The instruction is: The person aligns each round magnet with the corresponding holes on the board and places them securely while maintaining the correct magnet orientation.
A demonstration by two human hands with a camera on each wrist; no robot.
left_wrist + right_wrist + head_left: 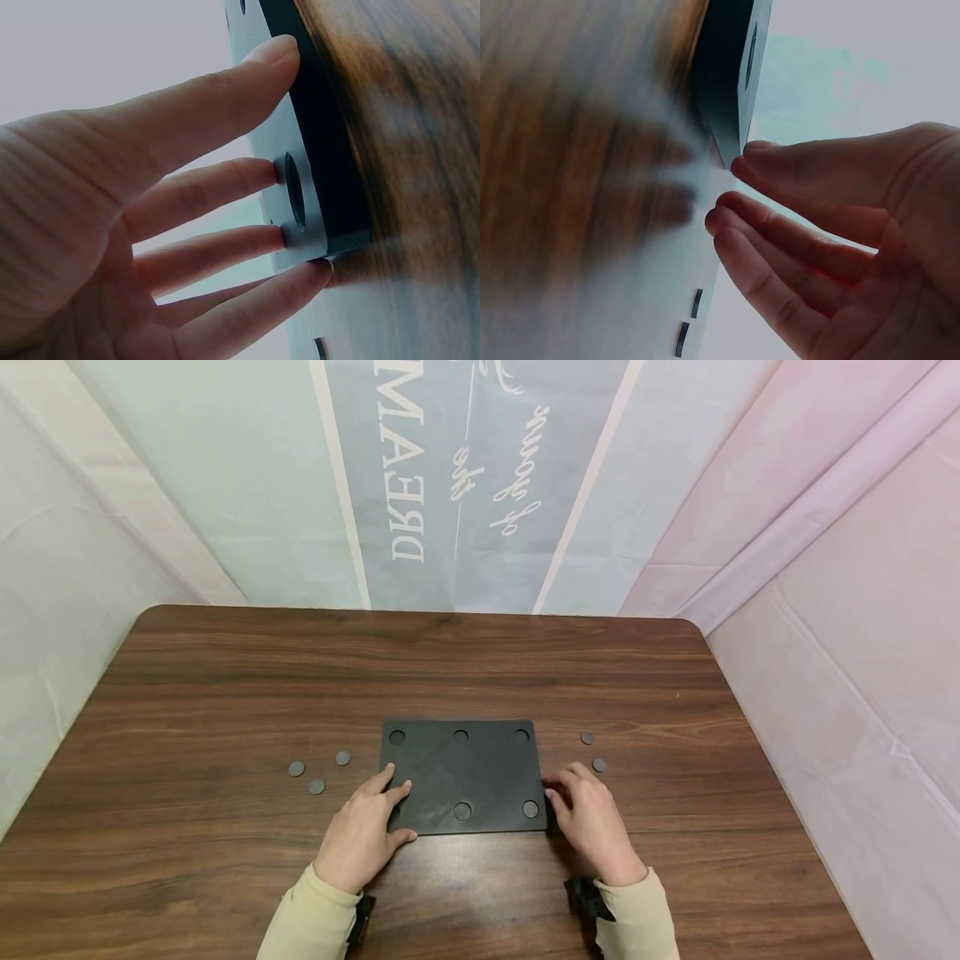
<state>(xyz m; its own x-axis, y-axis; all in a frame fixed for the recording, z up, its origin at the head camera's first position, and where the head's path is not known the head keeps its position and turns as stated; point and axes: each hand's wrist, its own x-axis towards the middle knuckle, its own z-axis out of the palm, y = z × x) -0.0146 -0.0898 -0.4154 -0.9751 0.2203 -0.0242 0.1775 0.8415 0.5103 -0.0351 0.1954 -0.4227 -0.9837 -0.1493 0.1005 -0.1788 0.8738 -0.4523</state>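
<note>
The black rectangular board (472, 777) lies on a wooden table (450, 668). The left hand (362, 833) rests spread on its left side, not clasping; whether the right hand (590, 820), beside its right edge, pinches anything cannot be told. Grey discs (297, 769) flank it.

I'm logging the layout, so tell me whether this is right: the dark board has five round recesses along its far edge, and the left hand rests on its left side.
Not five: the head view shows three round recesses along the far edge of the dark board. The left hand does rest on its left side.
</note>
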